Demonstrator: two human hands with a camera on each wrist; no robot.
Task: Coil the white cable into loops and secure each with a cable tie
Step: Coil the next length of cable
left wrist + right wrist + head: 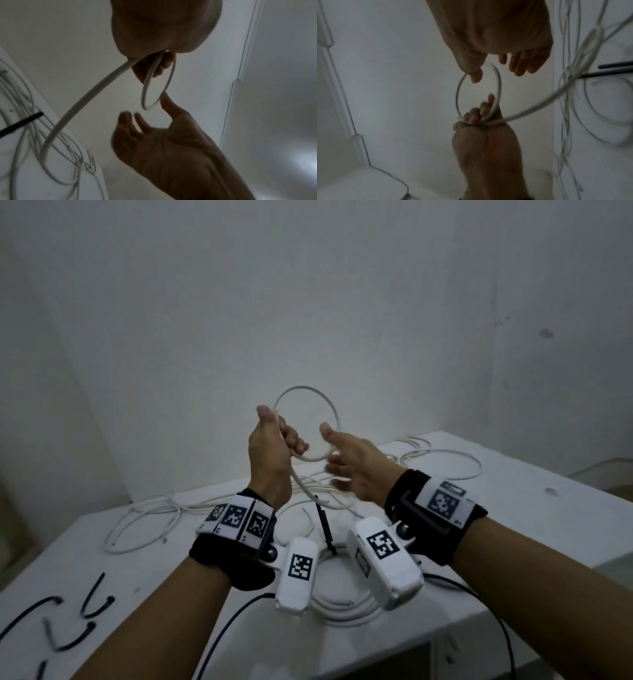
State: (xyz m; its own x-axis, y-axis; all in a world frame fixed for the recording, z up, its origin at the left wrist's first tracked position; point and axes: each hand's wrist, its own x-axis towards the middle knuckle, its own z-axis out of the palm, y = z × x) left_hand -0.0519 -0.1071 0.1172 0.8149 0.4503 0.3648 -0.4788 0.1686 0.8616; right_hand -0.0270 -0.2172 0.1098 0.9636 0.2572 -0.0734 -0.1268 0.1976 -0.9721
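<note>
Fingers of the raised left hand [270, 453] clench the white cable [310, 392] loop; right hand [352, 465] hovers beside, fingers loose.

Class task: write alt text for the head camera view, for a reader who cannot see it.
A person's left hand grips a white cable bent into one raised loop, while the open right hand reaches toward it. Below, a white table holds loose white cables and black cable ties.
</note>
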